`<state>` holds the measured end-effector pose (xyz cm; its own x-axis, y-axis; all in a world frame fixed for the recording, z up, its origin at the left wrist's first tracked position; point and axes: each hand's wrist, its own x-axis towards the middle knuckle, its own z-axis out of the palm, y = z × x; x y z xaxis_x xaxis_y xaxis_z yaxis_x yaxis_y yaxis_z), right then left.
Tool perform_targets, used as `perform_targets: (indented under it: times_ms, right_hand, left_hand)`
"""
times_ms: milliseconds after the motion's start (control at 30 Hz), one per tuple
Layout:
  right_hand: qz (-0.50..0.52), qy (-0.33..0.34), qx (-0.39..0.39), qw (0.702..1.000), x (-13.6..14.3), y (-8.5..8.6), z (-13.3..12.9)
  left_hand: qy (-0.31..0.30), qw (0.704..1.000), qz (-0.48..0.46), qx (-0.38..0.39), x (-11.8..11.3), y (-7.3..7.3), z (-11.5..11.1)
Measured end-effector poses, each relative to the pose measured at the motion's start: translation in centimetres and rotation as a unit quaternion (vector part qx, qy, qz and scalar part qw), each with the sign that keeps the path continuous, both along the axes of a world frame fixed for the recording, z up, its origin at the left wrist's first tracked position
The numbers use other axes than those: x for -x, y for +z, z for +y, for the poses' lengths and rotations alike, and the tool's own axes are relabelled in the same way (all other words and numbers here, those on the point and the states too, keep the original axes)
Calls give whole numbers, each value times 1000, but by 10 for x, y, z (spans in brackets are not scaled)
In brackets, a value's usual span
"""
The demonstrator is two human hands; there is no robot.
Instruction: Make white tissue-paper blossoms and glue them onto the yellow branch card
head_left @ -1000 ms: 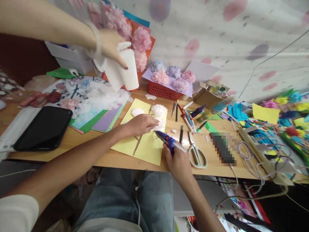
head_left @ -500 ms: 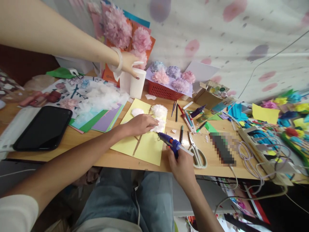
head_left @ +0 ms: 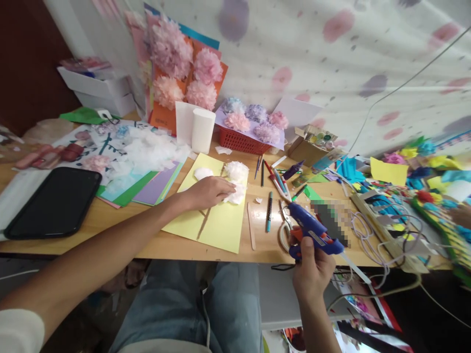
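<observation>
My right hand (head_left: 312,269) is closed round the handle of a blue glue gun (head_left: 312,228), raised over the front edge of the table. A clear glue stick (head_left: 355,268) juts from the gun's back end. My left hand (head_left: 209,192) is over a yellow sheet (head_left: 221,230), its bent fingers closed on a white tissue-paper flower piece (head_left: 235,194). Just above it on the sheet sits a fluffy white tissue flower (head_left: 236,170). A flat white piece (head_left: 203,173) lies left of that. Brown branch lines run down the sheet, partly hidden by my left hand.
Scissors (head_left: 284,235) lie partly behind the glue gun, near a wooden stick (head_left: 251,226) and a marker (head_left: 270,212). A phone (head_left: 55,202) is at the left. Behind stand a white tissue roll (head_left: 203,131) and a red basket (head_left: 245,141). Cables (head_left: 368,235) clutter the right.
My right hand has carried the glue gun away from the flower, to the right. The other person's arm has left the tissue roll. My left hand stays at the flower.
</observation>
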<state>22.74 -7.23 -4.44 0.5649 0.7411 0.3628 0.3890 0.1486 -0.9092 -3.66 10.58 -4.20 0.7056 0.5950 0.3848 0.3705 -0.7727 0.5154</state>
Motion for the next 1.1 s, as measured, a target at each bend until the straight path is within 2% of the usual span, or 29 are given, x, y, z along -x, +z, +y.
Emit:
perform_targets:
  times_ms: [100, 167, 333, 467, 600, 733, 833, 933, 1000, 1100]
  right_hand:
    - [-7, -88, -2, 996, -27, 0, 4]
    - [-39, -120, 33, 991, -47, -1, 10]
    - [-165, -129, 125, 970, -87, -10, 25]
    - [-268, -152, 163, 937, -96, -18, 27]
    - [-339, -168, 213, 901, -97, -17, 27]
    - [-372, -167, 255, 877, -101, -16, 29]
    - [-369, -178, 263, 873, -103, -18, 31]
    - [-365, -186, 271, 871, -99, -16, 30]
    - [-359, -185, 286, 869, -96, -12, 29]
    - [-343, -183, 300, 871, -92, -4, 26]
  left_hand:
    - [4, 1000, -10, -8, 1, -1, 0]
    - [5, 1000, -12, -17, 2, -2, 0]
    - [1, 999, -25, -36, 1, 0, -2]
    - [32, 995, -70, -55, 6, 11, -2]
    - [148, 981, -112, -57, 29, 37, 2]
    - [304, 944, -126, -35, 76, 67, 8]
    - [392, 915, -89, -29, 122, 79, 9]
    - [454, 890, 27, -18, 155, 79, 5]
    - [457, 882, 112, 8, 162, 73, 2]
    - [411, 892, 186, 36, 152, 56, 0]
